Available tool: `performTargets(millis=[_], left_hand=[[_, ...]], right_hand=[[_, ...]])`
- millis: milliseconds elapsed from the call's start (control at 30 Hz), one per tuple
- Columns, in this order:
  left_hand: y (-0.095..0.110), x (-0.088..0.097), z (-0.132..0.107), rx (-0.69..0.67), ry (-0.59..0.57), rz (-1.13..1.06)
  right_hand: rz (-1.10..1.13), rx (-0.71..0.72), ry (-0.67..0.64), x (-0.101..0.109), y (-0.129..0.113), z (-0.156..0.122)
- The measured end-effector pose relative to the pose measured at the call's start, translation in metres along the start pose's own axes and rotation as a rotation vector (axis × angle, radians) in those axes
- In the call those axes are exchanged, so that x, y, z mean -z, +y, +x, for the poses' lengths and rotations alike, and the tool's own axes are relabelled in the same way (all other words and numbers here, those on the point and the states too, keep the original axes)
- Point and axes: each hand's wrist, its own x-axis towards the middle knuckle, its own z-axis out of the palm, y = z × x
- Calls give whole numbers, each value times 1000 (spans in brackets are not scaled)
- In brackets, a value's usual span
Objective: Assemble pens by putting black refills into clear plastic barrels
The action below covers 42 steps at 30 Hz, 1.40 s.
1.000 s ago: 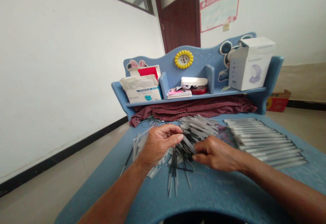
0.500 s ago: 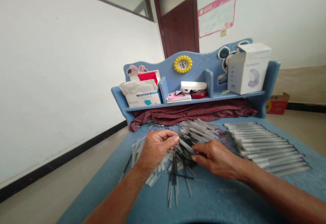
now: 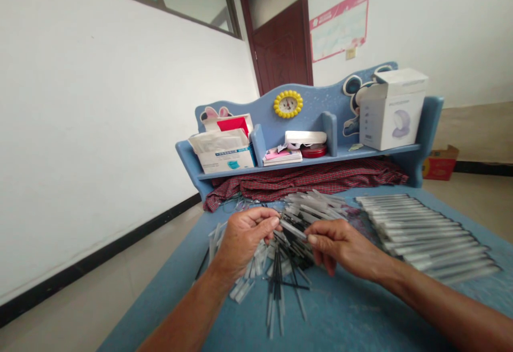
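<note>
My left hand (image 3: pixel 250 234) is closed in a pinch at the left end of a translucent pen barrel (image 3: pixel 293 229). At the other end of that barrel, the thumb and index finger of my right hand (image 3: pixel 340 245) are closed on it. What else lies between my left fingertips is too small to make out. Beneath both hands spread thin black pen refills (image 3: pixel 276 274) with pale ends. A heap of loose translucent barrels (image 3: pixel 316 205) lies just beyond the hands, and more short clear pieces (image 3: pixel 242 288) are scattered by my left wrist.
Rows of pens (image 3: pixel 425 234) lie side by side on the blue desk (image 3: pixel 332 314) at right. A checked red cloth (image 3: pixel 304 178) is bunched under the shelf (image 3: pixel 240 170). On the shelf stand a white box (image 3: pixel 393 111), a mask box (image 3: pixel 226 157) and a red round tin (image 3: pixel 313 151).
My right hand has shifted from the barrel's side to pinch its right end, with the lower fingers now curled down. The left hand stays nearly in place. The view has tilted slightly.
</note>
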Motion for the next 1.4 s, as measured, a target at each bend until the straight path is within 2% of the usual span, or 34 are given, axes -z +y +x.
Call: performTargets(millis=[100, 267, 467, 633, 767, 967, 1100, 1267, 1400], left_hand=[[1, -2, -1, -5, 27, 19], [3, -8, -4, 0, 41, 19], [0, -8, -4, -6, 50, 23], [1, -9, -4, -11, 61, 45], [3, -10, -5, -10, 58, 64], [-1, -9, -3, -20, 42, 63], [0, -10, -3, -7, 35, 61], [0, -11, -3, -9, 14, 86], [0, -11, -4, -11, -8, 102]], right_hand=[[105, -53, 38, -3, -3, 2], [184, -35, 104, -3, -6, 4], [73, -60, 65, -4, -1, 4], [165, -37, 66, -5, 0, 4], [86, -70, 14, -4, 2, 4], [151, -41, 43, -4, 3, 4], [92, -55, 8, -4, 3, 4], [172, -28, 40, -4, 7, 6], [121, -42, 21, -4, 7, 6]])
